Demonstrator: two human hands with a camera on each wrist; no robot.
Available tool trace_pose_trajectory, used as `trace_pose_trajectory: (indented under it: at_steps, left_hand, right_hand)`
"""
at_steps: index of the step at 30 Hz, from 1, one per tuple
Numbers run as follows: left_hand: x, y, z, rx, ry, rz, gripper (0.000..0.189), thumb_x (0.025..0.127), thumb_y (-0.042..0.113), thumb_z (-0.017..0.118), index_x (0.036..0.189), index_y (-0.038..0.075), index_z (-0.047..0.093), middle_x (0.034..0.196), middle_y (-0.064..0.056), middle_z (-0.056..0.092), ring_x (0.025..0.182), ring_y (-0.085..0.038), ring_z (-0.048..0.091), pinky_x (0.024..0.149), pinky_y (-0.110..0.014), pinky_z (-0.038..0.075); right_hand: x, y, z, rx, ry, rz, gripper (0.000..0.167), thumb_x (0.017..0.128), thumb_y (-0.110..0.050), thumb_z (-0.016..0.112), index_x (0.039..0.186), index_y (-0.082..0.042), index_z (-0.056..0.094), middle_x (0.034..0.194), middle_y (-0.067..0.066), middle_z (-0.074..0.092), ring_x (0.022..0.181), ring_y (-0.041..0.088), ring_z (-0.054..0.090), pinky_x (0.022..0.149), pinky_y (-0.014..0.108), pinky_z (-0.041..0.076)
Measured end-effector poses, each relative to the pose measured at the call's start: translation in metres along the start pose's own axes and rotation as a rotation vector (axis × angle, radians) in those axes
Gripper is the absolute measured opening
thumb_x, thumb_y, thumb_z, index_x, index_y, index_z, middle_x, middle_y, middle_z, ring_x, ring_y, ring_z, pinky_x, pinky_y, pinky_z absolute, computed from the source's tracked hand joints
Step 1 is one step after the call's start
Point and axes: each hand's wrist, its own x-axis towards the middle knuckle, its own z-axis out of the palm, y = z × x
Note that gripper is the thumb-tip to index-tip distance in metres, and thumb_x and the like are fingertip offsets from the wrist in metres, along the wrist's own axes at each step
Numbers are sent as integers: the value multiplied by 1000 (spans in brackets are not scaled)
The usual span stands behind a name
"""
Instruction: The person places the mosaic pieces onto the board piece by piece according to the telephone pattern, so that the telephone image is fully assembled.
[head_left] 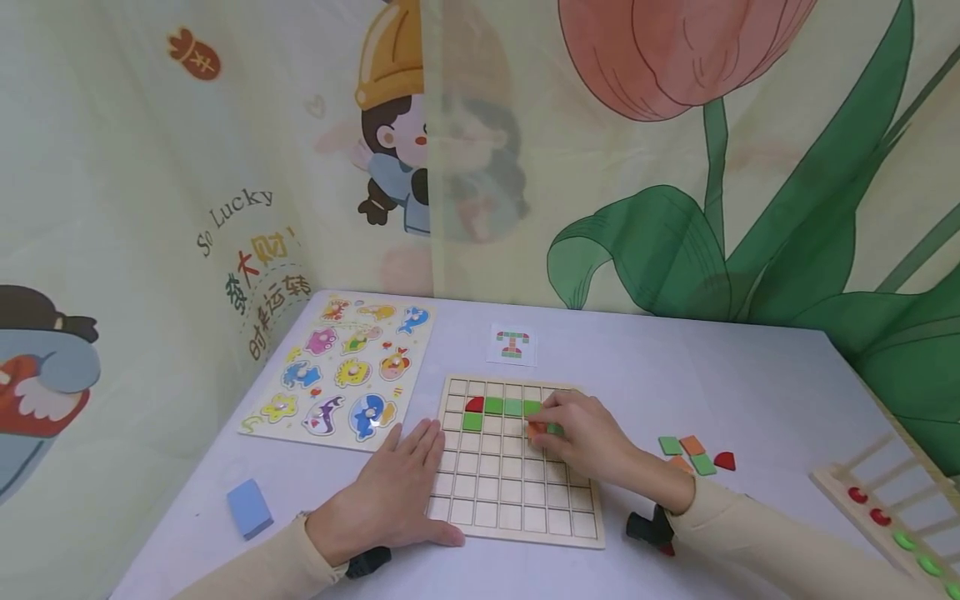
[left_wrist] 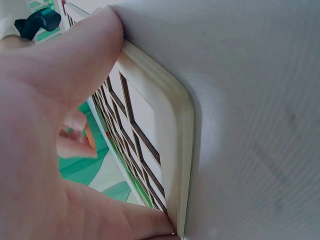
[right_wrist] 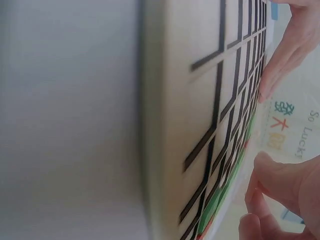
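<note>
Because thin lines frame each cell of the wooden grid board, the orange tile would probably seat best if squared to one cell first and then lowered level, rather than slid in corner-first. The right hand pinches that tile between thumb and fingertips over the far right part of the board, just on the near side of the row of green tiles; the left wrist view suggests it is raised off the surface. A light pinch by the tile's edges, then a gentle fingertip press, should avoid nudging its neighbours. The right forearm reaches in from the near right, with the fingers pointing leftward and down. The left hand clasps nothing: its fingers lie extended against the board's left edge, the thumb spread apart from them at the near edge, a pose well suited to steadying the board.
</note>
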Motion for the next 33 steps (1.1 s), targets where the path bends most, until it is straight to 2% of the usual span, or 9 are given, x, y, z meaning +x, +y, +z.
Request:
trace_pose_trajectory:
  at_steps: [4, 10, 15, 33]
  left_hand:
    - [1, 1, 0, -1, -4, 3, 124, 72, 87, 65, 157, 0, 37, 168, -16, 32, 158, -31, 27, 128, -57, 23]
    - [2, 2, -1, -2, -9, 14, 124, 73, 87, 64, 157, 1, 36, 168, -16, 32, 158, -31, 26, 128, -57, 23]
    - [2, 2, -2, 19, -4, 20, 123, 73, 87, 63, 157, 1, 37, 168, -16, 32, 158, -31, 27, 127, -57, 24]
    - [0, 0, -2, 63, -14, 10, 123, 73, 88, 62, 157, 1, 38, 168, -15, 33, 158, -30, 28, 127, -56, 25]
  right_hand:
    - [16, -7, 5, -1, 1, -43, 27, 86, -23, 84, 111, -14, 81, 97, -4, 74, 84, 12, 59, 74, 26, 43]
    - [28, -11, 9, -26, -2, -38, 21, 83, -21, 86, 104, -15, 83, 92, -5, 76, 79, 10, 56, 64, 23, 37]
    - [31, -11, 14, -41, -12, -36, 19, 82, -23, 88, 99, -17, 84, 89, -5, 77, 77, 9, 58, 65, 23, 39]
    - [37, -16, 18, -109, -2, -12, 20, 77, -23, 91, 95, -19, 85, 83, -5, 75, 69, 8, 56, 54, 21, 36]
